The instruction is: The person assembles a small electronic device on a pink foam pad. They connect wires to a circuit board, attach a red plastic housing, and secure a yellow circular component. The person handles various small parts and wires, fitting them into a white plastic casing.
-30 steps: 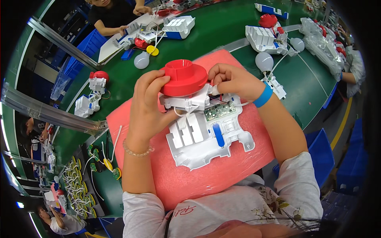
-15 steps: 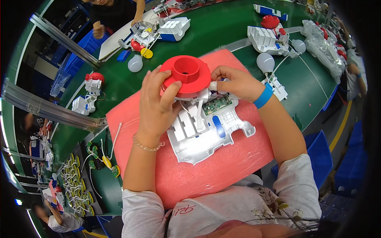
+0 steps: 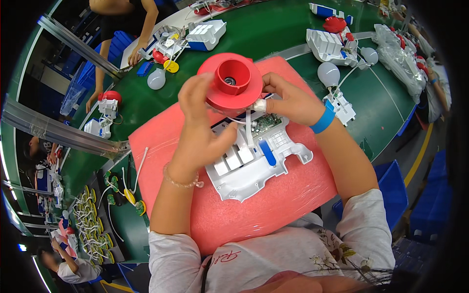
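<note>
A red round housing with a raised central collar [image 3: 211, 65] is tipped above a white plastic shell [image 3: 246, 183]. My right hand [image 3: 290, 102] grips the housing's right edge between thumb and fingers; white wrapping covers the thumb tip. Beside the housing's left side, my left hand [image 3: 198, 127] is open, its thumb spread away from the fingers; whether its fingertips touch the rim I cannot tell. A green circuit board [image 3: 264, 125], white blocks and a blue oval strip [image 3: 267, 153] show inside the shell. White wires run down from under the housing, which hides part of the shell.
The shell lies on a pink foam pad [image 3: 288, 200] on a green table [image 3: 264, 29]. Similar assemblies with white bulbs [image 3: 328, 74] stand farther off. Small boards with wires [image 3: 90, 219] lie at left. A co-worker's arm [image 3: 146, 24] reaches in at the far left.
My left hand has loosened from the red housing, its thumb dropping away. The housing has tilted, showing more of its collar's inside. The co-worker's hands have moved down to the table.
</note>
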`<state>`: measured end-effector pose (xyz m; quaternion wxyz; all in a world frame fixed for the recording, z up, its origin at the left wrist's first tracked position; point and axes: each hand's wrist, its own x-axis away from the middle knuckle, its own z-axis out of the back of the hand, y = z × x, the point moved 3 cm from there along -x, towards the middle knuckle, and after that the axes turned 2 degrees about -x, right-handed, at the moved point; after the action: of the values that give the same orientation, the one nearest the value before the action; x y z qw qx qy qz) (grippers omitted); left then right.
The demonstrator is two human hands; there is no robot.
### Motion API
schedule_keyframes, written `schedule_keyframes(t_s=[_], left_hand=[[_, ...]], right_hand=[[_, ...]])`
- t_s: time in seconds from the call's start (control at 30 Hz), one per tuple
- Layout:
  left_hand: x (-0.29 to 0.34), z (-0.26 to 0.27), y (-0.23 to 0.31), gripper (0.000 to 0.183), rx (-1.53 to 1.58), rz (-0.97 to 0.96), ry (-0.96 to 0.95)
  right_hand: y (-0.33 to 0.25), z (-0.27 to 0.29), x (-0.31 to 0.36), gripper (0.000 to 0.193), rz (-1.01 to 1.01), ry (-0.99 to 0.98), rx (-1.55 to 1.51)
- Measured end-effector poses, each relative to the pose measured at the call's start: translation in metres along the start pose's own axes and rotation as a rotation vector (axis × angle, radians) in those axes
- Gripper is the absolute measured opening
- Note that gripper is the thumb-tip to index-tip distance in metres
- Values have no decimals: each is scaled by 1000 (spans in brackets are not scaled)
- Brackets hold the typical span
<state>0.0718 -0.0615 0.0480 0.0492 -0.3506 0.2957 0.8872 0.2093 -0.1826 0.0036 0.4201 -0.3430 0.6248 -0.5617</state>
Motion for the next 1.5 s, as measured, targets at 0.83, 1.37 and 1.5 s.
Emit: schedule_keyframes(t_s=[0.83,1.37,1.5], left_hand=[[11,7,-48,75,669,397,-89],[9,8,-44,71,612,614,37],[11,9,-44,73,619,547,55]], right_hand=[[17,-16,-8,45,28,-8,-13],[11,-34,8,26,-385,-224,105],[4,-30,5,23,-557,-229,-43]])
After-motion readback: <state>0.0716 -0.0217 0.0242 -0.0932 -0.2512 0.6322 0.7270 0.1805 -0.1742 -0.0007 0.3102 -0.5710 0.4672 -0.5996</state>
